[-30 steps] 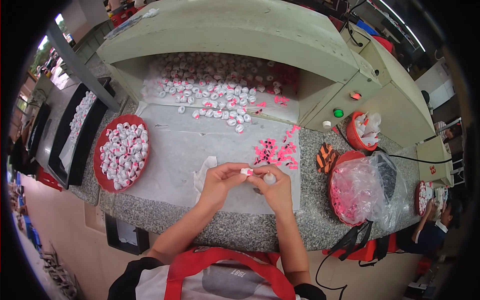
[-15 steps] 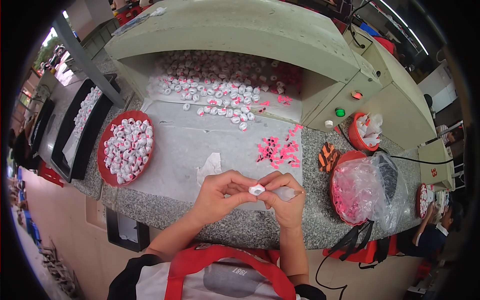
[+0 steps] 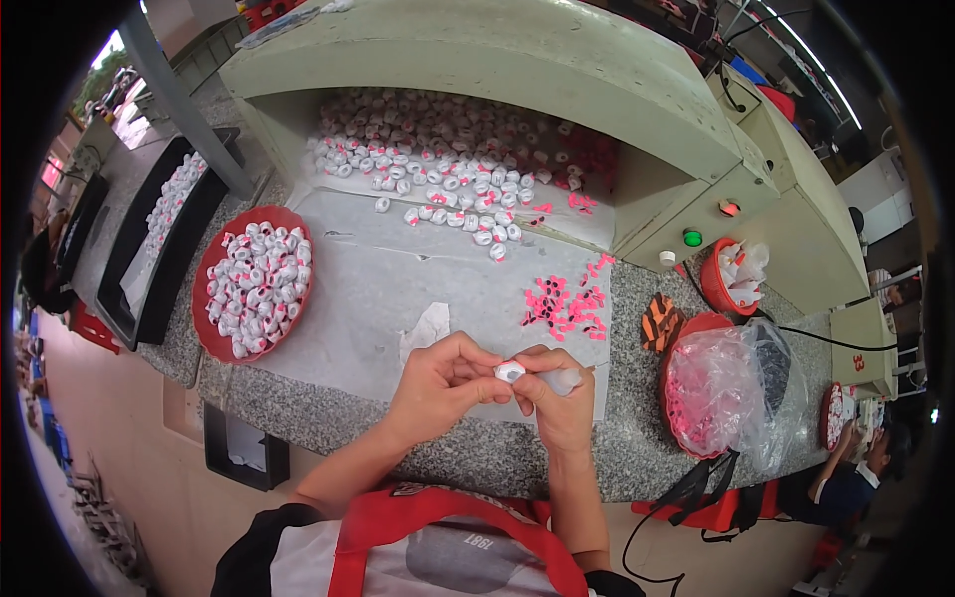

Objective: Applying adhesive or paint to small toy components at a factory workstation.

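Observation:
Close together over the near edge of the bench, both hands meet at a small white rounded piece (image 3: 510,371) with a pinkish-red edge and a dark opening. My left hand (image 3: 430,388) pinches this piece between thumb and fingertips. Closed around a small translucent white squeeze bottle (image 3: 563,381), my right hand (image 3: 565,423) has its thumb and fingertips at the piece's right side. Whether the bottle's tip touches the piece is hidden by the fingers. Beyond the hands lie small pink pieces (image 3: 563,306), some with dark spots, on a white paper sheet (image 3: 368,264).
A cream metal housing (image 3: 477,65) arches over many white pieces (image 3: 438,179). At left stands a red bowl (image 3: 203,313) of white pieces, beside black trays (image 3: 114,289). To the right are a red bowl (image 3: 686,448) with plastic bags, a red cup (image 3: 712,274) and a cable (image 3: 816,340).
The whole scene has shifted slightly in view. The white piece is turned a little between the fingers; both hands keep their grips.

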Available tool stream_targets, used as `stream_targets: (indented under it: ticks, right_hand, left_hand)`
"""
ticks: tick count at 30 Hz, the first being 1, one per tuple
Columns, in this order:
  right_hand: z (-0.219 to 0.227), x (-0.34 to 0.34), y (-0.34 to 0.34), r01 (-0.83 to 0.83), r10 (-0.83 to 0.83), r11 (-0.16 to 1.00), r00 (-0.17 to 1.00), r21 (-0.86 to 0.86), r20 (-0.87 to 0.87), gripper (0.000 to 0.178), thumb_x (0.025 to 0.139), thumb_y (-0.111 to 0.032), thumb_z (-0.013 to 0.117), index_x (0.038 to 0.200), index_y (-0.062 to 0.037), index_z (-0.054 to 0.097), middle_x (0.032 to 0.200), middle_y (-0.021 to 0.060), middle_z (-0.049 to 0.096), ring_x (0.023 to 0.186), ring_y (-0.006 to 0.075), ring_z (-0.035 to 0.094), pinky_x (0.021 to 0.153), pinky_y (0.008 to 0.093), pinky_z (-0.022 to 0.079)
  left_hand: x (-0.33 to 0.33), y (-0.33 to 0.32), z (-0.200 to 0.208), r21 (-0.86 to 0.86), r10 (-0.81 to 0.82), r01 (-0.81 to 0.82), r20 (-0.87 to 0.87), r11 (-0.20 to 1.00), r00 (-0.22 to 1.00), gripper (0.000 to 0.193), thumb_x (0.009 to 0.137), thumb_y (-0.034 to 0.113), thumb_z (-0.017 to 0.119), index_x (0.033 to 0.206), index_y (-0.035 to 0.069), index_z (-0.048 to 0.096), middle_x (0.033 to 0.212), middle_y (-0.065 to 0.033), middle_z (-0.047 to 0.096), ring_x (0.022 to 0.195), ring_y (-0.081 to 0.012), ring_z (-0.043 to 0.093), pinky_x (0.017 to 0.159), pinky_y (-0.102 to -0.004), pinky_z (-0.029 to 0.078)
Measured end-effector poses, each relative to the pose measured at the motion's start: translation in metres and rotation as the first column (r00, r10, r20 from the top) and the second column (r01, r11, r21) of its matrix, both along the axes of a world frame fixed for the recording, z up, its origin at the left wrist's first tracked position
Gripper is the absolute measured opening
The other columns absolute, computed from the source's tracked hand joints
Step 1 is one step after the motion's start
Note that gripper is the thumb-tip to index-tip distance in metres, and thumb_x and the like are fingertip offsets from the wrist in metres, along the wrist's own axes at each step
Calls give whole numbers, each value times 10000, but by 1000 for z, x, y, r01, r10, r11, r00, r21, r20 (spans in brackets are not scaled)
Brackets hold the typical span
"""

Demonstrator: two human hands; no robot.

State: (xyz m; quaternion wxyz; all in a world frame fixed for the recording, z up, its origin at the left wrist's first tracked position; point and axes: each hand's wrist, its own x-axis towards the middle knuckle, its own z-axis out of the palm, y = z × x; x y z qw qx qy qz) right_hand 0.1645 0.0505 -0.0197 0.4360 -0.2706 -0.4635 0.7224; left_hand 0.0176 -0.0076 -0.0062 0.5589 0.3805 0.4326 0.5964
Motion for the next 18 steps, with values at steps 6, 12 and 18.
stream_targets:
  ticks: [6, 12, 18]
  right_hand:
    - [-20, -9, 2, -122, 53, 958, 965, -261, -257, 265, 735, -77, 665, 959, -31, 532, 845, 104, 592, 533, 106, 515, 388, 187, 356]
    - [-25, -12, 2, -170, 61, 933, 944, -318, -325, 265, 755, -126, 654, 978, -75, 519, 845, 115, 587, 529, 119, 511, 368, 191, 345]
    - [-34, -9, 2, -214, 97, 923, 934, -319, -345, 215, 774, -132, 630, 962, -92, 532, 836, 103, 585, 534, 123, 500, 367, 194, 338]
  left_hand:
    - [0, 0, 18, 50, 159, -152, -364, 987, 918, 366, 736, -12, 636, 1063, -3, 470, 753, -85, 619, 682, -133, 624, 585, -229, 502]
    - [0, -1, 15, 215, 235, -139, -534, 967, 812, 367, 735, 22, 645, 1068, 4, 491, 695, -76, 611, 638, -129, 632, 553, -237, 512]
    - [1, 2, 8, 377, 371, -163, -585, 912, 721, 170, 721, 52, 655, 870, 22, 580, 679, -72, 616, 604, -153, 632, 514, -239, 499]
